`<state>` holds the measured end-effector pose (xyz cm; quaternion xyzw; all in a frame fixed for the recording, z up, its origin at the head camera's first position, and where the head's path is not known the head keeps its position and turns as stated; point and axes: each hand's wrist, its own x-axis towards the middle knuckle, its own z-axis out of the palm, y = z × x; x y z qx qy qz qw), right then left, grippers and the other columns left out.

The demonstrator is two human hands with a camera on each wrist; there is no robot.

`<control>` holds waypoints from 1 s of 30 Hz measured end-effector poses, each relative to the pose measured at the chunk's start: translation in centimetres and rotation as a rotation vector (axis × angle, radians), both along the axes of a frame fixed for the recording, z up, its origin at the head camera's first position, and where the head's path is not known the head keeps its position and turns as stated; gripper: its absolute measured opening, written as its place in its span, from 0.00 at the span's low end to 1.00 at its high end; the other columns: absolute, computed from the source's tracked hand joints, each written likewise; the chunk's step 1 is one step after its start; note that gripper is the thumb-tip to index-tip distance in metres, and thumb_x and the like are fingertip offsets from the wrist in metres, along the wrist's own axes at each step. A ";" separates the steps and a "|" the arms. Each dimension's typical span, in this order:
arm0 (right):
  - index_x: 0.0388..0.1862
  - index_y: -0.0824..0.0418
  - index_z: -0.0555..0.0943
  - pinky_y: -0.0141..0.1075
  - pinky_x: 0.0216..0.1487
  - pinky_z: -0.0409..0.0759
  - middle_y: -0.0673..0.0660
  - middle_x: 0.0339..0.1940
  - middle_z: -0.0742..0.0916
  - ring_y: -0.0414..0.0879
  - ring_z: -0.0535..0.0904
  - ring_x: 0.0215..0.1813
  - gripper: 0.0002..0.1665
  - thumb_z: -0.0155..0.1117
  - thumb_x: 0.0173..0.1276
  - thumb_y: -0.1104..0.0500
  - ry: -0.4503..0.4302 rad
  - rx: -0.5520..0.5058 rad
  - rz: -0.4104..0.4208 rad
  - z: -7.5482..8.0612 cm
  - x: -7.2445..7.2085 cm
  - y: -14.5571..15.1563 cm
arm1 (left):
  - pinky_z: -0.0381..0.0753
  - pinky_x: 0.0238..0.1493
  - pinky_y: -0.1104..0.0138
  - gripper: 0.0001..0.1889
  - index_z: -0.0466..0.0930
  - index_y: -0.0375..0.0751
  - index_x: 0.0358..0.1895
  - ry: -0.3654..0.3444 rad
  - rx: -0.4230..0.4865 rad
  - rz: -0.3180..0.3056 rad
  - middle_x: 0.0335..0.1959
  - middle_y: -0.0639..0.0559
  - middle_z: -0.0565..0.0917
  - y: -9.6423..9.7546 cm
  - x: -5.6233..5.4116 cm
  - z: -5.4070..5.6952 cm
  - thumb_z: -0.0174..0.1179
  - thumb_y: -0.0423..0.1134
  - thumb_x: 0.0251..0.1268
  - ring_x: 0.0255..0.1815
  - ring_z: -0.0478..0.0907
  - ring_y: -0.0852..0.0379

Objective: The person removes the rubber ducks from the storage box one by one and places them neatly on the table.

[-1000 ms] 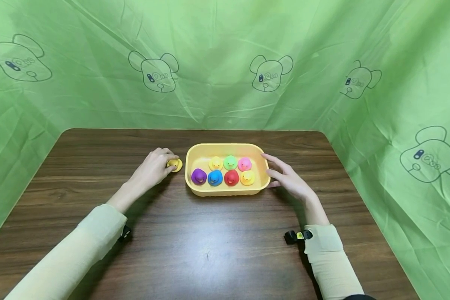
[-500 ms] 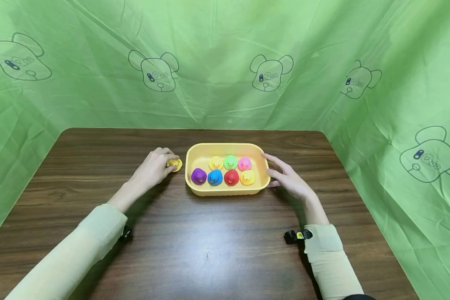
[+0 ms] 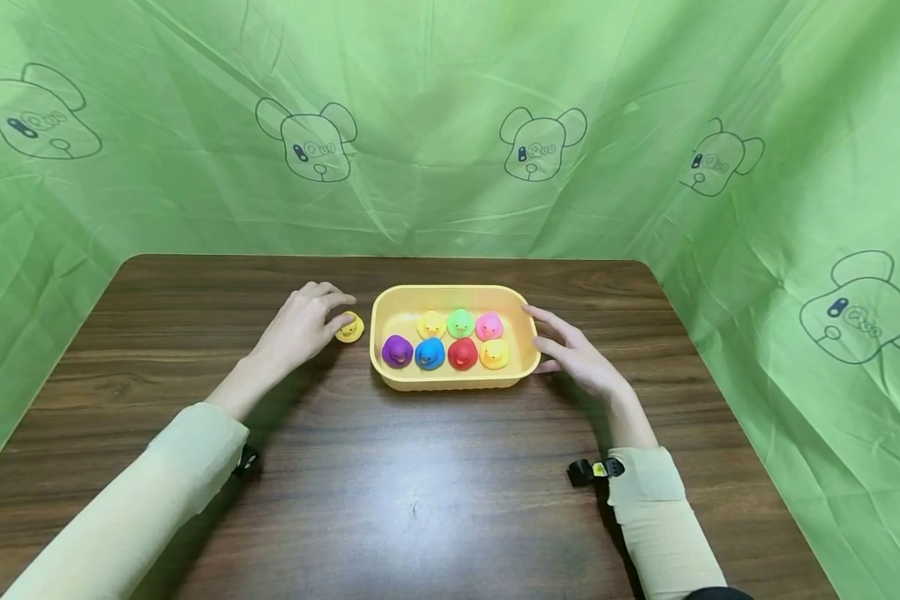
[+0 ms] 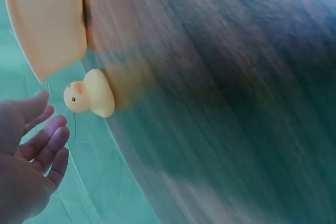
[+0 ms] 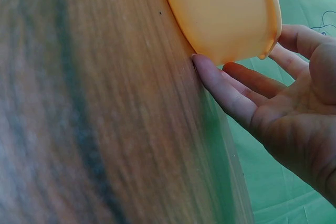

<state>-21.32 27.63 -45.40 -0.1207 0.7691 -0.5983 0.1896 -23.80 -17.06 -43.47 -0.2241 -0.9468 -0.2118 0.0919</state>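
A yellow rubber duck (image 3: 349,327) sits upright on the table, left of a pale yellow plastic basin (image 3: 450,385). My left hand (image 3: 297,323) hovers beside this duck with its fingers parted; the left wrist view shows a gap between the fingertips and the duck (image 4: 90,94). At the basin's right end, my right hand (image 3: 581,358) rests its spread, fairly straight fingers against the wall. Inside the basin stand a purple duck (image 3: 397,352), a blue duck (image 3: 430,354), a red duck (image 3: 462,354) and a yellow duck (image 3: 494,354) in the front row.
Behind them in the basin are another yellow duck (image 3: 431,325), a green duck (image 3: 461,322) and a pink duck (image 3: 489,326). The dark wood table (image 3: 420,492) meets a green curtain (image 3: 427,208) printed with bear faces at its back and sides.
My left hand has let go of the yellow duck beside the basin and drawn back slightly to the left. That duck stays put. My right hand keeps its place on the basin.
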 end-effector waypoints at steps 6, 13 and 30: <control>0.84 0.49 0.58 0.43 0.49 0.90 0.66 0.81 0.66 0.64 0.71 0.73 0.34 0.51 0.83 0.60 0.002 -0.001 0.003 0.0 0.0 0.0 | 0.75 0.61 0.43 0.15 0.85 0.38 0.57 0.031 0.039 0.011 0.52 0.42 0.87 1.0 -0.1 0.5 0.63 0.40 0.72 0.57 0.79 0.40; 0.84 0.49 0.58 0.43 0.50 0.89 0.66 0.81 0.66 0.65 0.71 0.73 0.35 0.52 0.83 0.59 0.005 -0.001 0.007 0.0 0.0 0.0 | 0.78 0.60 0.47 0.14 0.85 0.39 0.57 0.060 0.064 -0.030 0.51 0.44 0.87 2.9 -0.2 1.1 0.63 0.39 0.73 0.55 0.80 0.43; 0.84 0.49 0.58 0.43 0.50 0.89 0.66 0.82 0.65 0.66 0.70 0.75 0.34 0.50 0.83 0.60 0.003 -0.002 0.010 0.1 0.1 0.0 | 0.79 0.59 0.51 0.14 0.86 0.38 0.56 0.058 0.101 -0.124 0.50 0.44 0.87 7.4 -0.5 0.6 0.64 0.37 0.72 0.53 0.80 0.45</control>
